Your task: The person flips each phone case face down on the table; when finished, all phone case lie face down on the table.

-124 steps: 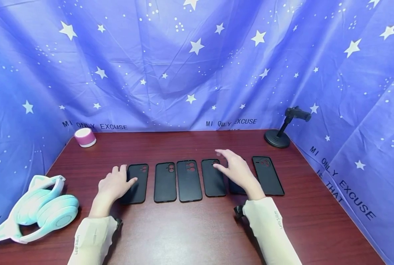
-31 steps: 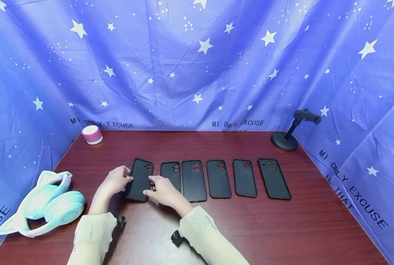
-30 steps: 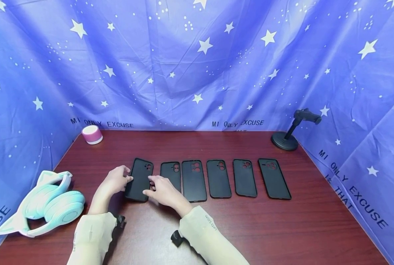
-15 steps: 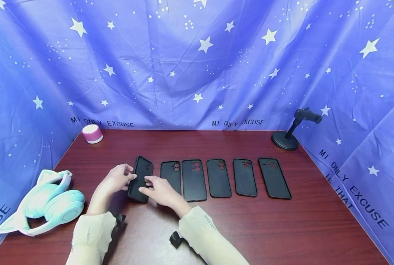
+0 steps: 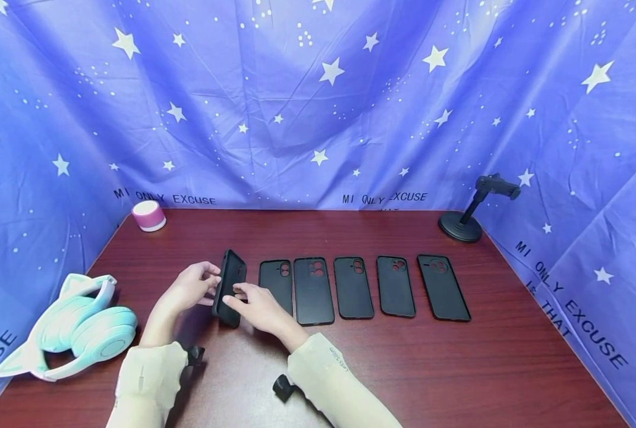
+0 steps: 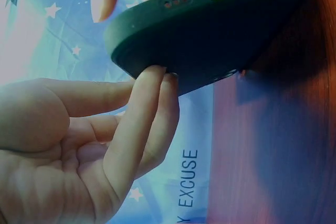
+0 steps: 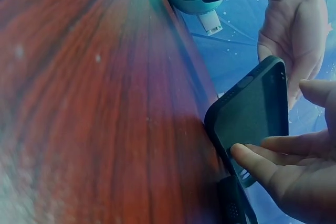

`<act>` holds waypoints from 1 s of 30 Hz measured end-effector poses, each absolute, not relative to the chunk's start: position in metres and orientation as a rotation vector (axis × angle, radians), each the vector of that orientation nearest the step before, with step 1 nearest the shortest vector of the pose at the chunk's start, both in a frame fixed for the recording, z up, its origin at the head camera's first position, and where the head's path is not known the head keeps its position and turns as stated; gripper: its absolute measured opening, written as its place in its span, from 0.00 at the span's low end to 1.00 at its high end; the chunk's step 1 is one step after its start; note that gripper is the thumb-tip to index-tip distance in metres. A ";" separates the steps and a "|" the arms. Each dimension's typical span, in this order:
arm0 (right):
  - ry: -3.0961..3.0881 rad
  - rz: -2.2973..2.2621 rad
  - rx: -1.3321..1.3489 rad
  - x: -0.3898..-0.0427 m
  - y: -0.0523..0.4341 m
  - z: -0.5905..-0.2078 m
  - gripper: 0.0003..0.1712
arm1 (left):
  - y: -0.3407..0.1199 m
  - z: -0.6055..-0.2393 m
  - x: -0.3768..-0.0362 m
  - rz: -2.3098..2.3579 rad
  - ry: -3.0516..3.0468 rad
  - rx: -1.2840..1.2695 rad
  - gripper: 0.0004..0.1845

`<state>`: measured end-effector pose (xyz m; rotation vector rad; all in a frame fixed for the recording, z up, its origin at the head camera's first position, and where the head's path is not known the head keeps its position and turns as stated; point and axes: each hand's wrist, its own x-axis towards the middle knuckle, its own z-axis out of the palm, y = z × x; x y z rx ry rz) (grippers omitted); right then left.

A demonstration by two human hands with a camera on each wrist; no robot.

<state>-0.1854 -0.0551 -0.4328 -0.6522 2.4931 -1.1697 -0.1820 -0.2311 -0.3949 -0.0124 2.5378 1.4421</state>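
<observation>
A black phone case is tipped up steeply on its long edge at the left end of a row of phone cases. My left hand holds it from the left; in the left wrist view, curled fingers press its outer back near the raised edge, with the thumb close by. My right hand is on its hollow side. The right wrist view shows those fingers reaching across the inside to the lower edge, with the thumb apart from the case.
Several more black cases lie in the row: one partly behind my right hand, others further right. Mint cat-ear headphones lie at the left, a pink-and-white cylinder at the back left, a black phone stand at the back right.
The leftmost case lay flat at first; it has tipped up steeply over the last second, its left side rising. My right hand came over from the right side of the row.
</observation>
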 end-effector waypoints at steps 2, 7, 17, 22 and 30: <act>2.488 -1.191 -0.642 -0.185 -0.055 -0.433 0.32 | -0.229 -0.394 -0.181 1.467 2.530 0.005 0.12; 2.462 -1.266 -0.600 -0.185 -0.057 -0.432 0.32 | -0.226 -0.394 -0.182 1.520 2.499 0.042 0.12; 2.476 -1.304 -0.557 -0.186 -0.058 -0.433 0.31 | -0.225 -0.402 -0.185 1.523 2.468 0.075 0.12; 2.409 -1.417 -0.518 -0.188 -0.057 -0.435 0.27 | -0.226 -0.405 -0.187 1.502 2.473 0.064 0.11; 2.199 -1.612 -0.424 -0.189 -0.054 -0.434 0.29 | -0.229 -0.414 -0.190 1.417 2.491 -0.039 0.13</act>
